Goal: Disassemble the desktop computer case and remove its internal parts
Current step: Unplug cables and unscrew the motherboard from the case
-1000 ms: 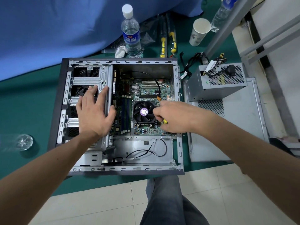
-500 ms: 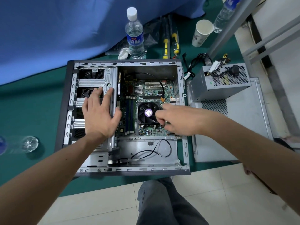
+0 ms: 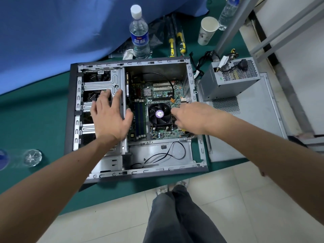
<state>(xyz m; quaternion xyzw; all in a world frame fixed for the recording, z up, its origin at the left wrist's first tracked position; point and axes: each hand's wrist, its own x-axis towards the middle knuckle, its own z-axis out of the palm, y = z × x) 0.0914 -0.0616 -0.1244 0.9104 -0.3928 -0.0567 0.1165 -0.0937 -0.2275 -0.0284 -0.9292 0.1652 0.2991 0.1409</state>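
Two hands are working inside the open computer case (image 3: 98, 67), which is lying on its side on a green mat (image 3: 35, 123) on the floor. The left hand (image 3: 110, 118) is pressing flat, fingers spread wide, on the metal drive cage (image 3: 103, 85), steadying the case. The right hand (image 3: 189, 120) is curling around a yellow-handled tool (image 3: 183, 130), apparently a screwdriver, just beside the cooler fan (image 3: 159, 114); its tip is hidden. Judging by this, the cooler or motherboard (image 3: 157, 92) screws are being loosened, and the next move is calling for a seated, upright tip. Beyond the right hand, the power supply (image 3: 228, 79) is sitting out on the removed side panel (image 3: 259, 130). Beyond both hands, a water bottle (image 3: 139, 35), paper cup (image 3: 207, 30) and blue cloth (image 3: 61, 32) are lying.
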